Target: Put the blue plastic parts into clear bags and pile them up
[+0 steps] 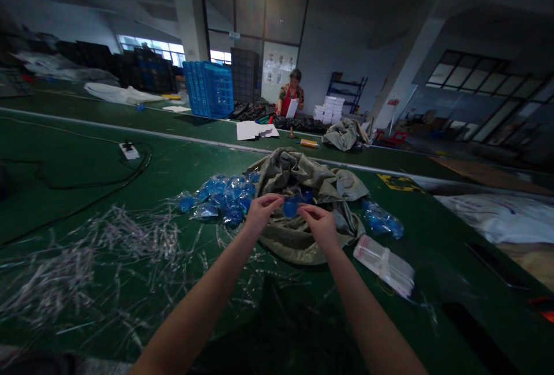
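Observation:
Between my two hands, over an opened grey-green woven sack, is a small clear plastic bag with a round blue piece inside. My left hand pinches its left side. My right hand pinches the right side, fingertips closed. More blue pieces show dimly in the sack's mouth. Left of the sack lies a heap of bagged blue pieces, and a smaller group of bagged blue pieces is to its right. A stack of flat clear bags lies near my right forearm.
Thin clear plastic strips litter the green table at left. A power strip with cables lies beyond them. Across a metal rail stand a blue crate, white sheets and another sack. A co-worker handles something white there.

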Demonstrator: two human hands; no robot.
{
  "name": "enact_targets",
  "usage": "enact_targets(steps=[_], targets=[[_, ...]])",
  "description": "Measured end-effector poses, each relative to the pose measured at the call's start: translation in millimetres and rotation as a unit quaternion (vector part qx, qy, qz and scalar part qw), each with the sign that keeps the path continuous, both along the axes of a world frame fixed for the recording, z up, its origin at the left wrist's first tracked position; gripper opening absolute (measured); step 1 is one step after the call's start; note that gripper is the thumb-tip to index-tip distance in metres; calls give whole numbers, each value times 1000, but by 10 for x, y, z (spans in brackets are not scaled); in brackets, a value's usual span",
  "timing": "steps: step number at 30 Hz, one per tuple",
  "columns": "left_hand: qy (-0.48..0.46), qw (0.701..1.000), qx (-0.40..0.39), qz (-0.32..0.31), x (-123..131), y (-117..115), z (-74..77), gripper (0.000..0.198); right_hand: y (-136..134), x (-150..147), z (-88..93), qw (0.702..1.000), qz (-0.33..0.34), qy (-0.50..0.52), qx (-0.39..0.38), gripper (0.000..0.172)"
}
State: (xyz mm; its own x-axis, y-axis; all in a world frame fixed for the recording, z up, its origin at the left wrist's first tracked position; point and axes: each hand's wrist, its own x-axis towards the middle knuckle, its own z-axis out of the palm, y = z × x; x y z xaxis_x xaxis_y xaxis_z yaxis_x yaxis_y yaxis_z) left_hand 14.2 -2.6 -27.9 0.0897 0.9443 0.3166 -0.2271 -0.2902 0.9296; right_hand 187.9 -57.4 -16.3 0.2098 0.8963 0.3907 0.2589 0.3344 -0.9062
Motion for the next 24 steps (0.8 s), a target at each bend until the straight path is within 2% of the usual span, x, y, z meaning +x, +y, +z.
enact_targets(steps=[8,14,19,24], targets=[[-22,998,56,28,86,-12,-34,18,47,40,-63,1000,-4,0,23,21],[28,992,113,49,114,-66,18,18,70,13,-104,1000,12,12,17,20],[20,990,123,70,96,-115,28,16,55,-13,-104,999,25,6,18,19],[34,993,95,64,78,-122,-88,15,66,3,-127,999,42,-5,13,16]])
